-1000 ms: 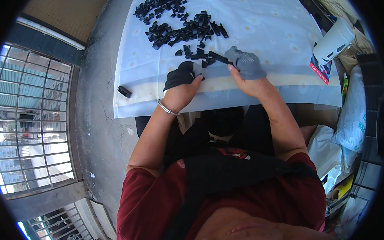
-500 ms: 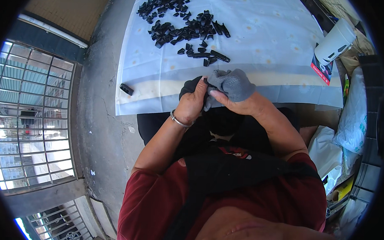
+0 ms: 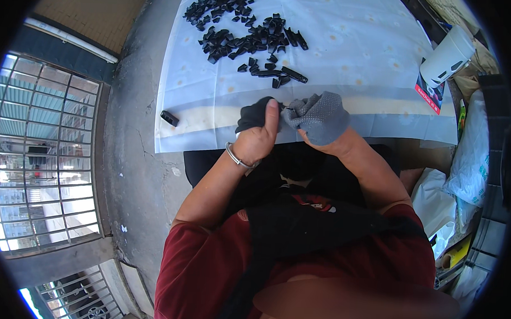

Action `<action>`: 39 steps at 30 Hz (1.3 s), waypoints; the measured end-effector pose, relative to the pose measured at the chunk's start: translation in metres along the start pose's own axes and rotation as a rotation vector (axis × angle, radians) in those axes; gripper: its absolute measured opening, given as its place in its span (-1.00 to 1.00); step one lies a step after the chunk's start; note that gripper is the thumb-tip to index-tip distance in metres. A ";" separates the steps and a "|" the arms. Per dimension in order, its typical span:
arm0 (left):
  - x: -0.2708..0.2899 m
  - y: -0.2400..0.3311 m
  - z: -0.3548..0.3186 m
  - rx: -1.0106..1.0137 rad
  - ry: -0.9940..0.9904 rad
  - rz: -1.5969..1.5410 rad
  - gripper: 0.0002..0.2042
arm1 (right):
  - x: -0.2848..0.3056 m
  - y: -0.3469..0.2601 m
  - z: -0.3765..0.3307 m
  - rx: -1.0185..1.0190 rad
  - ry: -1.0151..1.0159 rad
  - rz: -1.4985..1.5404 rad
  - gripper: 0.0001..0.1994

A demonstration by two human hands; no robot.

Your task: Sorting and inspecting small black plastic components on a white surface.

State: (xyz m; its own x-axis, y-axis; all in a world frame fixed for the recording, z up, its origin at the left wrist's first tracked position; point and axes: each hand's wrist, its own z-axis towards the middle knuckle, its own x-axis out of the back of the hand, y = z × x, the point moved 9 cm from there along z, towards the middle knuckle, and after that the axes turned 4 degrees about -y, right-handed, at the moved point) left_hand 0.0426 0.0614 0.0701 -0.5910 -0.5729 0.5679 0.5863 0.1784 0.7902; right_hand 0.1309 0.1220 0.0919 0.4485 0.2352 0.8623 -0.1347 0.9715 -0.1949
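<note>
Your left hand (image 3: 257,138) is holding a dark glove (image 3: 251,114), fingers curled shut on it with the thumb pointing up along the fabric. Your right hand (image 3: 323,119) is wearing a grey dotted work glove and is pressing in from the right; its fingers are bunching together at the spot where both hands are meeting, and you can't tell from here exactly what they are pinching. Both hands are hovering just over the near edge of the table (image 3: 381,116), which is carrying a pale blue sheet with faint spots. A silver bracelet (image 3: 236,157) is sitting on your left wrist.

Further out on the table a pile of small black plastic parts (image 3: 246,30) is lying scattered, well apart from the hands, with a few longer black pieces (image 3: 286,75) nearer. One single black part (image 3: 169,118) is lying alone by the left edge of the sheet. A white cup (image 3: 447,56) is standing at the right corner on a red booklet (image 3: 428,92). White bags (image 3: 469,161) are slumping on the floor to your right.
</note>
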 end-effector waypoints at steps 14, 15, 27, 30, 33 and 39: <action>0.007 -0.012 0.038 -0.107 0.100 0.651 -0.73 | -0.021 0.075 0.024 -0.286 -0.054 -0.086 -0.79; 0.004 -0.013 0.045 -0.113 0.109 0.692 -0.75 | -0.022 0.074 0.027 -0.285 -0.052 -0.086 -0.79; 0.001 -0.025 0.032 -0.123 0.016 0.489 -0.79 | -0.001 0.089 0.007 -0.332 -0.077 -0.214 -0.77; 0.007 -0.023 0.024 -0.047 0.004 0.460 -0.76 | -0.003 0.073 0.013 -0.055 0.036 -0.124 -0.76; 0.010 -0.023 0.019 0.033 -0.019 0.404 -0.72 | -0.002 0.072 0.013 -0.086 0.021 -0.143 -0.75; 0.012 -0.030 0.011 0.067 -0.007 0.282 -0.66 | -0.014 0.063 0.007 -0.189 -0.192 -0.034 -0.78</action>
State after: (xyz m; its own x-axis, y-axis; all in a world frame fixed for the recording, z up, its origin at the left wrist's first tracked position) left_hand 0.0121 0.0583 0.0560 -0.4141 -0.4877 0.7686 0.6901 0.3824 0.6145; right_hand 0.1099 0.1792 0.0707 0.2722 0.2097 0.9391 0.0529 0.9712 -0.2322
